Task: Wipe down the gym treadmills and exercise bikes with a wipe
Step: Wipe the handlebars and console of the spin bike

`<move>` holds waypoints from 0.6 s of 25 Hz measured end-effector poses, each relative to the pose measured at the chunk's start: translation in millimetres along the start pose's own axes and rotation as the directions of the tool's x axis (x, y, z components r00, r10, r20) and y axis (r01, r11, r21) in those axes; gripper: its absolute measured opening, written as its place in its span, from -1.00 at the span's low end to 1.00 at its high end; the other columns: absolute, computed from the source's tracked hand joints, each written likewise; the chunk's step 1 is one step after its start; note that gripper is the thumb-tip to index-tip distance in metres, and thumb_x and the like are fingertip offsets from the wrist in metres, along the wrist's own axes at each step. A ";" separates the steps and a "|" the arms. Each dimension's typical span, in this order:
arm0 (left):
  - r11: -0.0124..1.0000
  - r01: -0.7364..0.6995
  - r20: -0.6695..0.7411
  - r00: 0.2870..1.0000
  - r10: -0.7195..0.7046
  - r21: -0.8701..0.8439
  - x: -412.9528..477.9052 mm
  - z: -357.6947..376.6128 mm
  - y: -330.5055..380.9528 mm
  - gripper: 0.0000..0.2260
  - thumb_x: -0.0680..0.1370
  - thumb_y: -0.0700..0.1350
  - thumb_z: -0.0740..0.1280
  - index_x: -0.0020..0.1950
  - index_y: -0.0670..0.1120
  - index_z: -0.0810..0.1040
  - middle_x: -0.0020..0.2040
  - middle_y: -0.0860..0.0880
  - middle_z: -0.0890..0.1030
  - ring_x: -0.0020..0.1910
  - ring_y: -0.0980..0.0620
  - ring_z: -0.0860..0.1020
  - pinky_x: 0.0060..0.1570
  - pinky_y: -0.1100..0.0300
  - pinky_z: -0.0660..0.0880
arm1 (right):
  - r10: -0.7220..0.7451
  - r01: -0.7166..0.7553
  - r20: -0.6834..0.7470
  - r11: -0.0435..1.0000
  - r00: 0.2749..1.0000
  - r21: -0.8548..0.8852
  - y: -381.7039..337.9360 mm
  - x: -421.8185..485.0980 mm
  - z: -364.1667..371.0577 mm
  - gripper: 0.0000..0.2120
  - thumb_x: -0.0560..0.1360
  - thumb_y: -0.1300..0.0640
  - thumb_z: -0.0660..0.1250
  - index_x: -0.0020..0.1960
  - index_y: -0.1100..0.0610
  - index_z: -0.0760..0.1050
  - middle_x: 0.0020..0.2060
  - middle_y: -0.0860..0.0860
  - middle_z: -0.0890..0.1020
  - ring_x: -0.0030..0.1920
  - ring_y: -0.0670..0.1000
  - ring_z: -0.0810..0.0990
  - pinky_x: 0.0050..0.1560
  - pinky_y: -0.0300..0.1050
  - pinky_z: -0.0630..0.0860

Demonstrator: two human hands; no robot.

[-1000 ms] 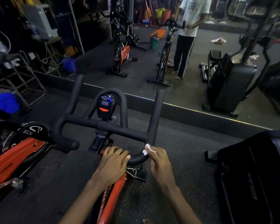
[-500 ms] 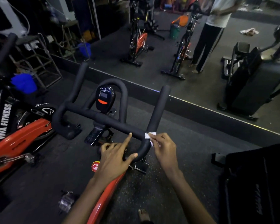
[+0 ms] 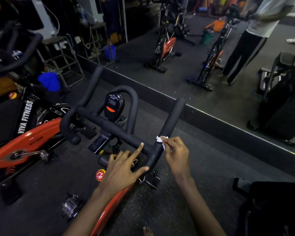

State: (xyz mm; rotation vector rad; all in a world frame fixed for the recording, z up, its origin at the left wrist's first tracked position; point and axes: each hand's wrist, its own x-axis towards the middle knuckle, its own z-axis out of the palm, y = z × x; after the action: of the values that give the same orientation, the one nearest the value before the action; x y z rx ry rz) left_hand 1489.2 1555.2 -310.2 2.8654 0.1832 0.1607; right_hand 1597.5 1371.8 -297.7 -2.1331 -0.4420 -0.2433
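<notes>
Wipe (image 3: 161, 140) now higher on handlebar (image 3: 171, 120), right hand (image 3: 176, 155) pinching.

A dim room is shown, floored in dark speckled rubber (image 3: 169, 206), bounded ahead by a floor-level wall mirror (image 3: 194, 68), with a metal rack (image 3: 65, 60) at left.

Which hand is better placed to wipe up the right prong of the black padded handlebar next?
The right hand. It pinches the small white wipe against the black padded handlebar at that prong's base. The left hand holds no wipe and rests by the bend.
</notes>
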 end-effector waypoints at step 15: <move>0.999 -0.020 -0.064 0.998 0.018 -0.026 11.2 8.5 8.3 -0.22 0.47 0.50 0.05 0.60 0.19 -0.02 0.60 0.19 -0.06 0.56 0.23 -0.18 0.52 0.15 -0.06 | -0.154 0.155 0.021 0.987 0.988 -0.049 13.4 -2.3 4.6 -0.62 0.49 0.37 0.39 0.23 0.05 0.61 -0.14 -0.09 0.46 -0.18 -0.11 0.52 -0.02 -0.48 0.38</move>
State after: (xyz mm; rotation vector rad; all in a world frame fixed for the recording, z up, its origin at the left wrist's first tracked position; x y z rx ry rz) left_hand 1502.2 1546.7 -315.1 2.8381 0.1647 0.2561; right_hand 1600.8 1368.2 -311.2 -2.1532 -0.6182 -0.3277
